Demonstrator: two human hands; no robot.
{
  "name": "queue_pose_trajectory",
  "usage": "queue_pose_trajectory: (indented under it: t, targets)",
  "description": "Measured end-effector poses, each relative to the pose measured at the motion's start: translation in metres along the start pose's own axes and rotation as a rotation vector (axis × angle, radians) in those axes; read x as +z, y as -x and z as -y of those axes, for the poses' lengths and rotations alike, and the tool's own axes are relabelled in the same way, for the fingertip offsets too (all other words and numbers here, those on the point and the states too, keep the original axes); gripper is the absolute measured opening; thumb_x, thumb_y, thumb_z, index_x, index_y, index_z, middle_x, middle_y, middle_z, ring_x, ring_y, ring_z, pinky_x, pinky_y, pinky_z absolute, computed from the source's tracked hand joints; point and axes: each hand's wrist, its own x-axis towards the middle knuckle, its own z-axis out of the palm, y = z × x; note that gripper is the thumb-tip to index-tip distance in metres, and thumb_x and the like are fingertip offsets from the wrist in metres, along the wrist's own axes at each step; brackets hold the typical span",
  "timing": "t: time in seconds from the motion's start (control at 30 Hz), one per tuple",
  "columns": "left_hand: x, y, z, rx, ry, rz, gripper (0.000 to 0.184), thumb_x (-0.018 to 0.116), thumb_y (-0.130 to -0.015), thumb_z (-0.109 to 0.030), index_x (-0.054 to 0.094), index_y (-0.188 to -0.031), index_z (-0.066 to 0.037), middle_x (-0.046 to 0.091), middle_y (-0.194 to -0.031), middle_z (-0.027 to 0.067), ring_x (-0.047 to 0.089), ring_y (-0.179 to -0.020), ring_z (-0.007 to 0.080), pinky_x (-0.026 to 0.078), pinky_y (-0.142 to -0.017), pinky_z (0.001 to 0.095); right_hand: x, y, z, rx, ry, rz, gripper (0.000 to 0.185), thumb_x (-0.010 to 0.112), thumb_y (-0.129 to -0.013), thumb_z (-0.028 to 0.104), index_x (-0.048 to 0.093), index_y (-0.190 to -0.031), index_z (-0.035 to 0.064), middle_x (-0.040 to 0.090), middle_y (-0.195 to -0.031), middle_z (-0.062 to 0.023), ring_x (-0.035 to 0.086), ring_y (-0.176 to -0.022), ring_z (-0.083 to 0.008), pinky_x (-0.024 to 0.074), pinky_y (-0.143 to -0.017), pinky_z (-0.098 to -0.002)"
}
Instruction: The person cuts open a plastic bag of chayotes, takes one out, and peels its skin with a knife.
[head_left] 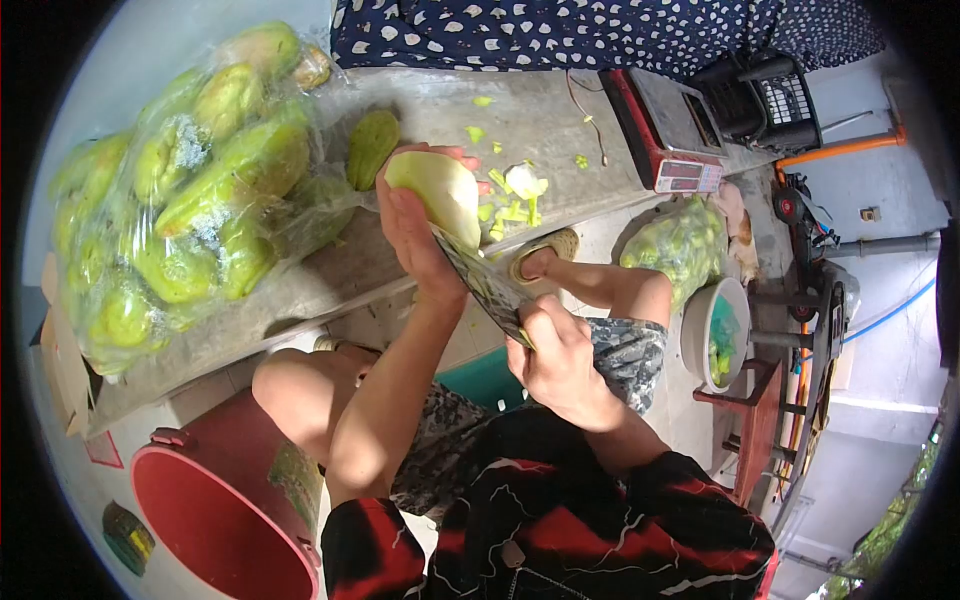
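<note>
My left hand [418,240] is closed around a large peeled green mango [447,192], its pale flesh showing. My right hand [562,358] grips the handle of a knife [486,284], whose wide dark blade slants up to the lower end of the mango. The blade appears to touch the fruit there. Just behind my left hand, an unpeeled green mango [373,148] lies on the grey ledge [440,105]. Green peelings [512,210] and a pale scrap are scattered beside the held fruit.
A clear plastic bag of green mangoes [215,165] fills the ledge's left. A red digital scale [668,130] and black basket [785,100] stand right. Below are a bag of green pieces [680,245], a white bucket [697,335] and a red tub [225,490].
</note>
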Motion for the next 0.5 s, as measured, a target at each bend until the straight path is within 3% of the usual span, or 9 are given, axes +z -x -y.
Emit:
queue_pose_trajectory:
  t: [0.5]
  targets:
    - [0.002, 0.003, -0.001, 0.003, -0.041, -0.036, 0.059, 0.035, -0.102, -0.053, 0.044, -0.122, 0.002, 0.057, -0.11, 0.0192, 0.063, -0.095, 0.0249, 0.058, -0.074, 0.0364, 0.012, -0.006, -0.002, 0.046, 0.018, 0.014, 0.025, 0.066, -0.071, -0.001, 0.052, -0.091, 0.004, 0.048, -0.079, -0.0129, 0.06, -0.065, -0.0326, 0.0518, -0.052, -0.0424]
